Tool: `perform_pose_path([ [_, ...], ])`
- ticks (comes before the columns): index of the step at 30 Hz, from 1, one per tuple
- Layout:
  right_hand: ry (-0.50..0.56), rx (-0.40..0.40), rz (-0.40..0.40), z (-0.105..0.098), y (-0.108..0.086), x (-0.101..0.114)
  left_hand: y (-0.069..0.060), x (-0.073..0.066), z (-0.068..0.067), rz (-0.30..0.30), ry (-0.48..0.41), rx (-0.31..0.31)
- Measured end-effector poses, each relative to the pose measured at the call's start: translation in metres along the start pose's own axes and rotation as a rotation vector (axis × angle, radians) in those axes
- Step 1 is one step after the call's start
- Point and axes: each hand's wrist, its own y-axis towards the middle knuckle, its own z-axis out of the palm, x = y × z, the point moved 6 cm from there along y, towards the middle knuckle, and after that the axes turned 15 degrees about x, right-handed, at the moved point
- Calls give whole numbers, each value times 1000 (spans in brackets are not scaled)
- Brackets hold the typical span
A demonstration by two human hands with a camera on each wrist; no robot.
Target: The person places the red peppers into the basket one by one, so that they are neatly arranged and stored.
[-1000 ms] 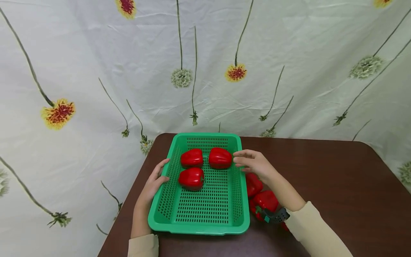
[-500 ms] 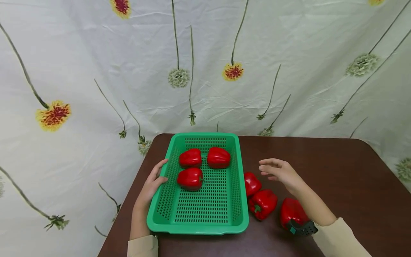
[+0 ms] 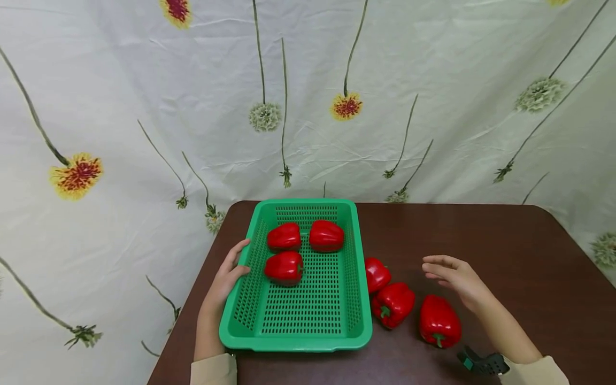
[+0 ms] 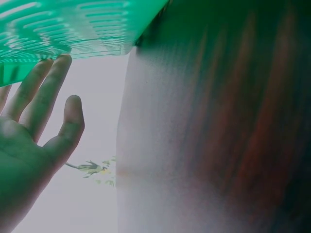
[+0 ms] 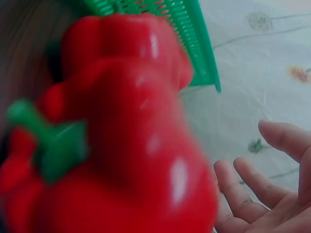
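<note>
Three peppers [image 3: 284, 268] in basket [image 3: 293, 344], right hand [image 3: 456, 277] away

Three loose peppers [image 3: 439, 322] at basket's 3–4 o'clock. I see right hand swung from rim to 3 o'clock, fingers loosely spread, pinching nothing, so seemingly free. Left hand [image 3: 224, 280] at 9 o'clock, fingers spread against basket.

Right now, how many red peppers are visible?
6. In the green basket: back-left pepper, back-right pepper, nearer pepper. On the table, right of it: leftmost pepper, middle pepper, rightmost pepper. Others may be hidden.
</note>
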Motion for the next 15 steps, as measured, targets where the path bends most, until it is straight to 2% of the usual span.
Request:
perform_pose_path([
  [7,6,-31,55,-5,-15,-26,-1,0,1,-37,12,-10],
  [15,8,-42,73,-3,-29,-44,1,1,-1,-39,19,-15],
])
